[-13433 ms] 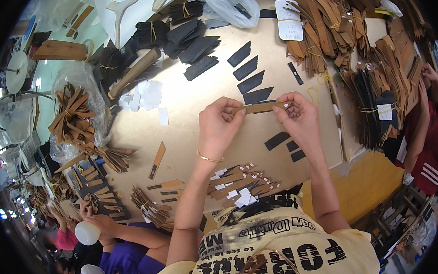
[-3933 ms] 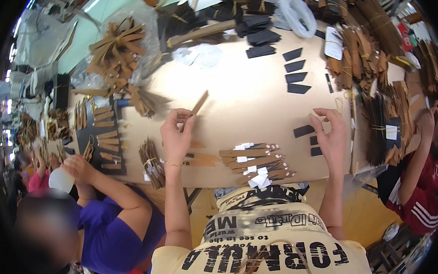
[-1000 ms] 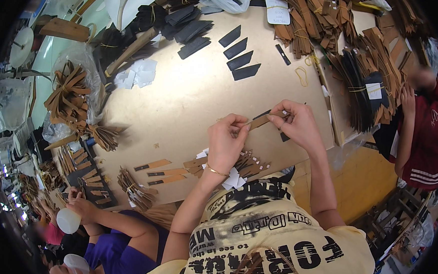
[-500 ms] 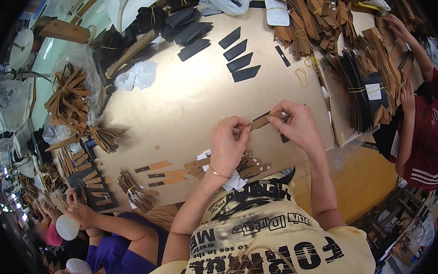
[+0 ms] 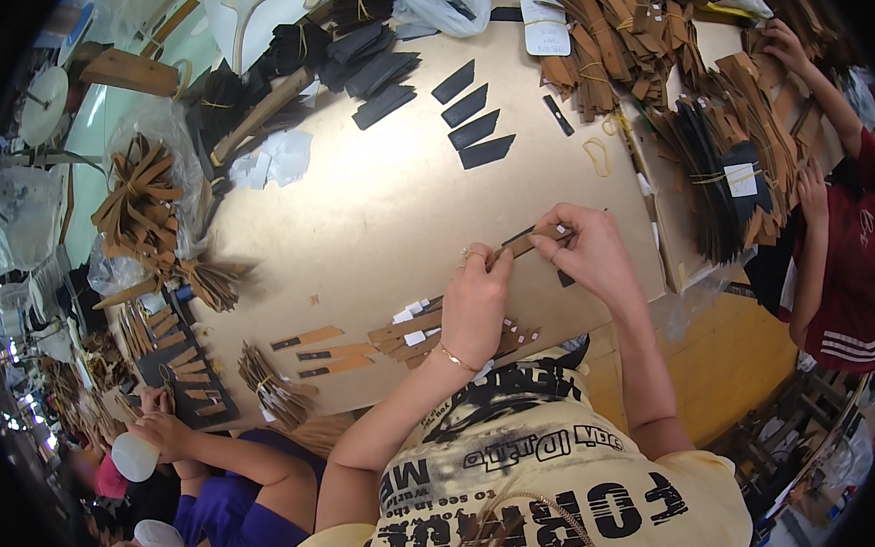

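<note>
A narrow brown leather strip [image 5: 517,246] is stretched between my two hands above the near right part of the table. My left hand [image 5: 474,304] pinches its left end, with the back of the hand turned up. At the other end, the thumb and fingers of my right hand [image 5: 591,251] grip the strip, and a small white tag shows at the fingertips. A dark edge runs along the strip; whether it belongs to it I cannot tell. Below my right hand lies a small black piece [image 5: 565,278]. Brown strips with white tags [image 5: 402,334] lie beside my left wrist, partly hidden by it.
Several black leather pieces [image 5: 474,128] lie in a row beyond my hands. Bundled brown strips [image 5: 612,44] and a black bundle [image 5: 708,185] sit at the far right. Three brown strips [image 5: 337,353] lie at the near left. Co-workers sit at both sides, one in a red sleeve [image 5: 864,270].
My left hand has turned back-up and shifted slightly right along the strip. More of the tagged strips beside its wrist now show. My right hand keeps its grip, nearly in place.
</note>
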A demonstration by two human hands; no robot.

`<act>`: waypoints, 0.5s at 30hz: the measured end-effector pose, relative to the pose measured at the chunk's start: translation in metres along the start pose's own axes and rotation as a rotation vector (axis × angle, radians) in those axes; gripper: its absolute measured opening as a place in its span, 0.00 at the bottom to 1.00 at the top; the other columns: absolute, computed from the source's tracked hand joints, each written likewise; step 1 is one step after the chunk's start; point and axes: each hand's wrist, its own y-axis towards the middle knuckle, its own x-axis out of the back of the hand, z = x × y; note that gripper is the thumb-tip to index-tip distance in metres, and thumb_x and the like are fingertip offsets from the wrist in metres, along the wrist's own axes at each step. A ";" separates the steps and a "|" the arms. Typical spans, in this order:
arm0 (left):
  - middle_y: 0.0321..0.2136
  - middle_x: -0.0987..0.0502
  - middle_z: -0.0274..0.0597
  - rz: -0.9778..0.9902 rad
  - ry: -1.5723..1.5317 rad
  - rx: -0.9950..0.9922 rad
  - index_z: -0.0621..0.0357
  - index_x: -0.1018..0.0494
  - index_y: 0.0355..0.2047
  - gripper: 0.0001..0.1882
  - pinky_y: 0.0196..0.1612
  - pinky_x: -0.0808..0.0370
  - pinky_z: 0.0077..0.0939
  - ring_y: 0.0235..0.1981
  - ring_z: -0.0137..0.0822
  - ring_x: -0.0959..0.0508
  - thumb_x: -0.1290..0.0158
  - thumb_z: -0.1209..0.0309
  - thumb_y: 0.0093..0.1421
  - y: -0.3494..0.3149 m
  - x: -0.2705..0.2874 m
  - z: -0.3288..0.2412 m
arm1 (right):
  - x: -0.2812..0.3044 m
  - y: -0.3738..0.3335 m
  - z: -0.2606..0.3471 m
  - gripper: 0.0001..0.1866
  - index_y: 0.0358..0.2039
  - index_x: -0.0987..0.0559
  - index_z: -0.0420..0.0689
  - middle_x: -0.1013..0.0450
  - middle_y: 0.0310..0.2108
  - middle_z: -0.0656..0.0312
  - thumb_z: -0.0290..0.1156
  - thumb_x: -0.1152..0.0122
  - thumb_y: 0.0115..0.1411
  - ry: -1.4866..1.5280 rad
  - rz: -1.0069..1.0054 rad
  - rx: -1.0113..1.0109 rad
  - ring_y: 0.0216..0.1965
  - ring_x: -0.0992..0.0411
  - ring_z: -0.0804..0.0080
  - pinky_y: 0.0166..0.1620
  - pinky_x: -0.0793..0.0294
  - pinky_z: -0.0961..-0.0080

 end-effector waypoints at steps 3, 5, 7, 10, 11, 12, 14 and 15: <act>0.38 0.29 0.48 0.065 0.129 -0.042 0.68 0.25 0.45 0.16 0.39 0.23 0.34 0.38 0.44 0.22 0.48 0.80 0.55 0.000 0.002 -0.003 | 0.001 -0.002 -0.004 0.08 0.34 0.19 0.37 0.25 0.21 0.66 0.25 0.31 0.54 -0.010 -0.021 0.012 0.20 0.32 0.87 0.24 0.32 0.84; 0.38 0.29 0.48 0.069 0.149 -0.047 0.69 0.26 0.45 0.16 0.39 0.23 0.34 0.38 0.45 0.23 0.48 0.80 0.55 0.000 0.002 -0.005 | 0.005 -0.003 -0.007 0.09 0.36 0.20 0.37 0.25 0.23 0.65 0.25 0.32 0.54 -0.003 -0.046 0.031 0.21 0.31 0.85 0.26 0.30 0.83; 0.38 0.29 0.49 0.073 0.159 -0.047 0.69 0.26 0.45 0.16 0.39 0.23 0.34 0.38 0.45 0.22 0.48 0.81 0.55 0.001 0.003 -0.005 | 0.011 -0.002 -0.011 0.11 0.38 0.20 0.36 0.25 0.24 0.63 0.24 0.33 0.54 0.032 -0.090 0.044 0.23 0.30 0.80 0.29 0.27 0.81; 0.36 0.30 0.48 0.057 0.149 -0.038 0.65 0.25 0.45 0.16 0.37 0.23 0.35 0.36 0.45 0.23 0.48 0.81 0.55 0.001 0.002 -0.005 | 0.017 -0.001 -0.015 0.12 0.41 0.21 0.37 0.27 0.25 0.65 0.23 0.34 0.55 0.049 -0.055 0.050 0.23 0.33 0.82 0.29 0.30 0.82; 0.35 0.30 0.48 0.046 0.143 -0.034 0.64 0.24 0.46 0.16 0.35 0.23 0.36 0.35 0.46 0.23 0.48 0.81 0.55 0.001 0.002 -0.005 | 0.018 -0.001 -0.016 0.12 0.41 0.22 0.37 0.27 0.25 0.65 0.22 0.35 0.55 0.056 -0.058 0.060 0.23 0.33 0.82 0.29 0.30 0.82; 0.35 0.30 0.48 0.048 0.140 -0.032 0.64 0.24 0.46 0.16 0.35 0.23 0.36 0.35 0.46 0.23 0.48 0.81 0.55 0.001 0.002 -0.005 | 0.017 0.000 -0.017 0.12 0.42 0.22 0.37 0.27 0.25 0.65 0.22 0.35 0.56 0.063 -0.061 0.069 0.23 0.33 0.82 0.28 0.31 0.82; 0.36 0.30 0.49 0.051 0.136 -0.026 0.64 0.24 0.46 0.16 0.35 0.23 0.36 0.35 0.46 0.23 0.48 0.81 0.56 0.001 0.003 -0.006 | 0.016 0.001 -0.018 0.13 0.42 0.23 0.38 0.27 0.25 0.65 0.22 0.36 0.56 0.068 -0.063 0.085 0.23 0.33 0.82 0.28 0.31 0.82; 0.36 0.30 0.49 0.062 0.142 -0.027 0.66 0.25 0.45 0.16 0.37 0.23 0.35 0.36 0.46 0.23 0.48 0.81 0.55 0.001 0.003 -0.006 | 0.015 0.001 -0.018 0.13 0.42 0.24 0.38 0.27 0.25 0.65 0.22 0.37 0.56 0.066 -0.064 0.091 0.23 0.33 0.82 0.28 0.31 0.82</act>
